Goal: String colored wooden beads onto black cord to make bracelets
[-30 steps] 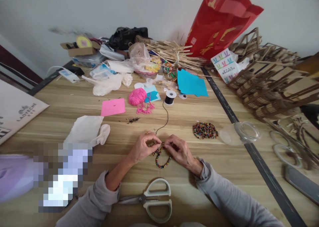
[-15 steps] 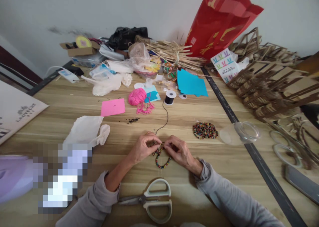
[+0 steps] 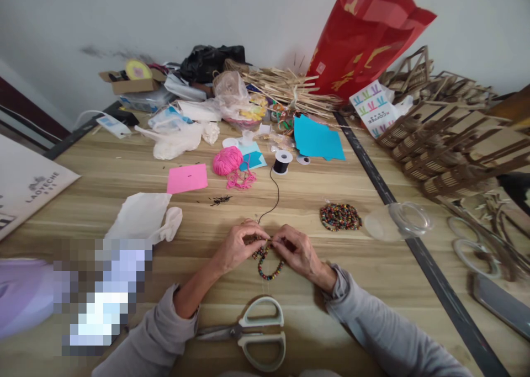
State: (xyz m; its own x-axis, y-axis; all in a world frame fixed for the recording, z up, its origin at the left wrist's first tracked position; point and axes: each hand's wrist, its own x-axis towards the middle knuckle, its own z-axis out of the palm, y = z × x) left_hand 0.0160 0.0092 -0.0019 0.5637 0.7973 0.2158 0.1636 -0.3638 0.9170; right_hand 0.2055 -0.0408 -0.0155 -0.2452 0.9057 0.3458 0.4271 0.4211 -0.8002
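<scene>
Between my two hands is a strand of small multicoloured beads (image 3: 271, 276), its loop hanging down onto the table. My left hand (image 3: 242, 245) pinches a dark cord by the beads with thumb and forefinger. Close beside it, my right hand (image 3: 298, 250) pinches the same cord; the fingertips almost meet and hide the exact spot. From my fingers the black cord (image 3: 278, 192) runs back to a white-rimmed spool (image 3: 281, 163). Scissors with pale handles (image 3: 261, 333) lie just in front of me, blades pointing left. A heap of similar beads (image 3: 340, 217) rests to the right.
Pink yarn (image 3: 227, 160), a pink card (image 3: 187, 178) and short black cord pieces (image 3: 221, 200) lie beyond my hands. A clear plastic container (image 3: 397, 221) is at right. Woven baskets (image 3: 439, 145) and a red bag (image 3: 368, 40) stand behind; a blurred-out lit patch is at left.
Almost nothing differs. My fingertips keep their pinch on the cord, and the thin piece between them sits slightly differently.
</scene>
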